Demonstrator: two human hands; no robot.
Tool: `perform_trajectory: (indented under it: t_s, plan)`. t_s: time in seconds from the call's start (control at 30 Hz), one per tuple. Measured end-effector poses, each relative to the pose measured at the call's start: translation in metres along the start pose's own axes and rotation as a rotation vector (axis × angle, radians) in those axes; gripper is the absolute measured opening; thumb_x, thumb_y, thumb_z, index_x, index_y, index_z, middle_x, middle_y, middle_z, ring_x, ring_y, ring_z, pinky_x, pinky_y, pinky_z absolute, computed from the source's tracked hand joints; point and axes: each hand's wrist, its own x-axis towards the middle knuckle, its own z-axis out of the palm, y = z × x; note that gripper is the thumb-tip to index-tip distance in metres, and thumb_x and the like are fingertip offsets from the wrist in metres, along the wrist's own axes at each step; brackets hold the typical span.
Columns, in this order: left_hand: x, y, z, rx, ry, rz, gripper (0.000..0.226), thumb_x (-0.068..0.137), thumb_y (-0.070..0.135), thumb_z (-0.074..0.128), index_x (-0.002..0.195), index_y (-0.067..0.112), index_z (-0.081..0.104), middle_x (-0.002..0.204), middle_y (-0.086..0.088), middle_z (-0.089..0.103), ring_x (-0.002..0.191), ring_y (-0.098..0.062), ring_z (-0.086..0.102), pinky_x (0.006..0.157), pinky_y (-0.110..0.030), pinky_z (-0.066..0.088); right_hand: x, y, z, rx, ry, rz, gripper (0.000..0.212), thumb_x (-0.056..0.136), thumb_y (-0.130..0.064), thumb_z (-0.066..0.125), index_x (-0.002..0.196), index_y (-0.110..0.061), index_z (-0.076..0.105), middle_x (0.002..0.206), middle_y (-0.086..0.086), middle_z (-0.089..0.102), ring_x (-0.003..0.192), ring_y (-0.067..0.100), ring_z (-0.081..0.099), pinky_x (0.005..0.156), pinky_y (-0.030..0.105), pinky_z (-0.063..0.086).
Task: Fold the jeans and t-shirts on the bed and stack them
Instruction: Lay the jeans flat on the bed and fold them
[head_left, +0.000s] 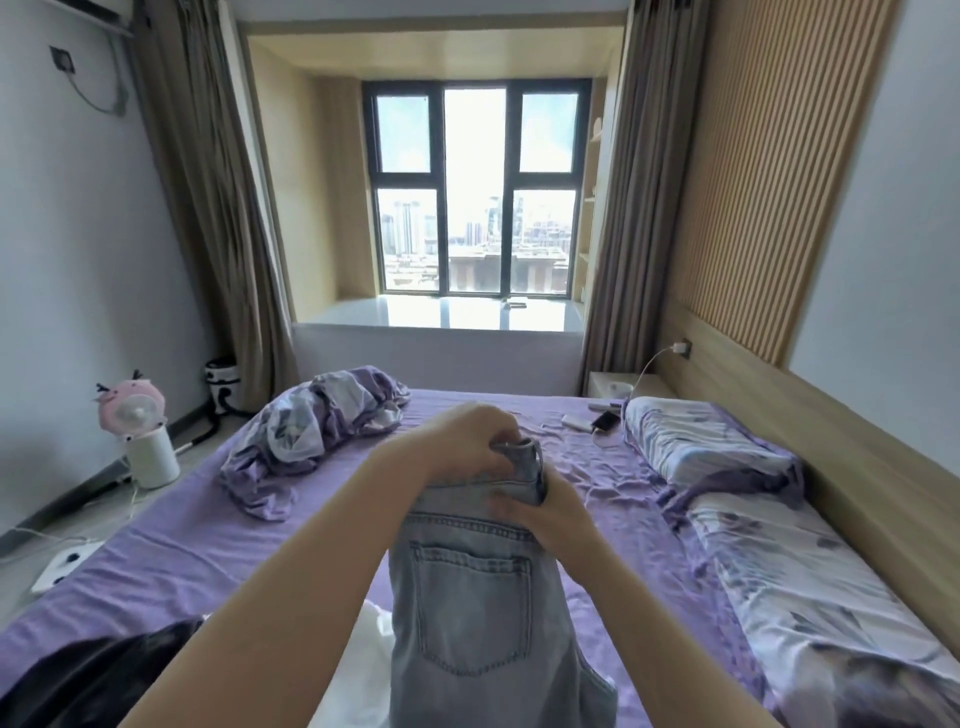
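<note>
OK, both hands gripping pale-blue faded denim jeans (472, 597) at frame centre: left hand (467, 441) and right hand (556, 514) pinching the waistband over the wrinkled purple bedsheet (182, 551).

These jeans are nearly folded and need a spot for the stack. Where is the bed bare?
Bare sheet lies left of the jeans, below the crumpled quilt. A smaller patch sits between jeans and pillows. It is crowded near the phone.

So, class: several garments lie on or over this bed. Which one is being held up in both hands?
The light blue jeans, back pocket showing, gripped at the top by the left hand and right hand. The white garment and black garment lie untouched.
</note>
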Motion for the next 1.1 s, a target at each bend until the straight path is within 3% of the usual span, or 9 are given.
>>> perform_trajectory:
  t_s: [0.13, 0.33, 0.43, 0.57, 0.67, 0.77, 0.9, 0.97, 1.1]
  plan:
    - [-0.015, -0.014, 0.015, 0.042, 0.019, 0.006, 0.019, 0.083, 0.026, 0.063, 0.100, 0.018, 0.066, 0.096, -0.001, 0.068, 0.090, -0.021, 0.059, 0.080, -0.032, 0.045, -0.020, 0.035, 0.003, -0.011, -0.131, 0.156, 0.053, 0.065, -0.033, 0.084, 0.109, -0.029, 0.056, 0.103, -0.008, 0.067, 0.089, 0.003, 0.065, 0.074, 0.026, 0.056]
    - [-0.041, -0.036, 0.034, 0.030, 0.078, -0.103, 0.023, 0.087, 0.025, 0.062, 0.110, 0.022, 0.065, 0.110, 0.000, 0.067, 0.105, -0.022, 0.058, 0.091, -0.032, 0.042, -0.037, 0.068, 0.024, -0.101, -0.159, 0.165, 0.029, 0.077, -0.014, 0.076, 0.100, -0.022, 0.060, 0.094, -0.010, 0.067, 0.087, 0.004, 0.064, 0.072, 0.019, 0.052]
    - [-0.049, -0.032, 0.043, 0.317, 0.056, -0.149, 0.044, 0.087, 0.022, 0.056, 0.130, 0.026, 0.048, 0.137, 0.003, 0.049, 0.135, -0.018, 0.035, 0.115, -0.040, 0.015, -0.036, 0.072, 0.035, -0.177, -0.110, 0.102, 0.022, 0.077, -0.013, 0.074, 0.086, -0.028, 0.062, 0.083, -0.015, 0.066, 0.077, 0.000, 0.061, 0.062, 0.013, 0.044]
    - [-0.057, 0.001, 0.086, 0.600, -0.089, 0.161, 0.078, 0.085, 0.025, 0.053, 0.150, 0.023, 0.009, 0.158, -0.002, 0.013, 0.147, -0.023, -0.001, 0.111, -0.050, -0.020, -0.032, 0.075, 0.045, -0.331, -0.144, 0.077, 0.022, 0.079, -0.023, 0.070, 0.099, -0.025, 0.062, 0.097, -0.003, 0.068, 0.088, 0.002, 0.058, 0.071, 0.021, 0.044]
    - [-0.056, 0.016, 0.117, 0.647, -0.232, 0.153, 0.076, 0.092, 0.020, 0.050, 0.151, 0.021, 0.002, 0.143, -0.009, 0.039, 0.133, -0.029, 0.033, 0.115, -0.047, 0.004, -0.034, 0.080, 0.049, -0.526, -0.176, 0.156, 0.038, 0.093, -0.008, 0.048, 0.132, -0.009, 0.045, 0.131, 0.013, 0.052, 0.124, 0.025, 0.045, 0.094, 0.022, 0.036]
    - [-0.048, 0.016, 0.122, 0.680, -0.256, 0.099, 0.094, 0.084, 0.026, 0.065, 0.151, 0.022, -0.002, 0.127, -0.008, 0.050, 0.117, -0.028, 0.049, 0.100, -0.040, 0.027, -0.045, 0.084, 0.038, -0.288, -0.145, 0.169, 0.019, 0.078, -0.006, 0.068, 0.095, -0.013, 0.065, 0.083, 0.000, 0.066, 0.088, 0.025, 0.063, 0.053, 0.010, 0.039]
    - [-0.048, 0.018, 0.127, 0.552, -0.373, 0.053, 0.093, 0.084, 0.028, 0.066, 0.150, 0.028, 0.001, 0.118, -0.007, 0.058, 0.108, -0.027, 0.056, 0.096, -0.038, 0.029, -0.069, 0.099, 0.027, 0.037, -0.246, 0.249, 0.032, 0.078, -0.011, 0.072, 0.106, -0.019, 0.059, 0.086, 0.006, 0.073, 0.085, 0.020, 0.069, 0.072, 0.024, 0.053]
    - [-0.054, 0.013, 0.126, 0.489, -0.414, 0.032, 0.077, 0.088, 0.022, 0.059, 0.149, 0.029, 0.014, 0.110, -0.002, 0.065, 0.104, -0.024, 0.058, 0.094, -0.037, 0.028, -0.081, 0.112, 0.019, 0.065, -0.317, 0.325, 0.039, 0.078, -0.013, 0.073, 0.110, -0.021, 0.053, 0.085, 0.006, 0.070, 0.078, 0.016, 0.066, 0.068, 0.027, 0.051]
    - [-0.065, -0.012, 0.110, 0.431, -0.406, 0.019, 0.035, 0.082, 0.020, 0.059, 0.116, 0.028, 0.058, 0.109, 0.003, 0.065, 0.106, -0.020, 0.057, 0.091, -0.034, 0.028, -0.102, 0.151, -0.001, -0.386, -0.401, 0.297, 0.023, 0.076, -0.013, 0.070, 0.094, -0.023, 0.060, 0.089, -0.008, 0.059, 0.086, 0.009, 0.054, 0.075, 0.019, 0.040]
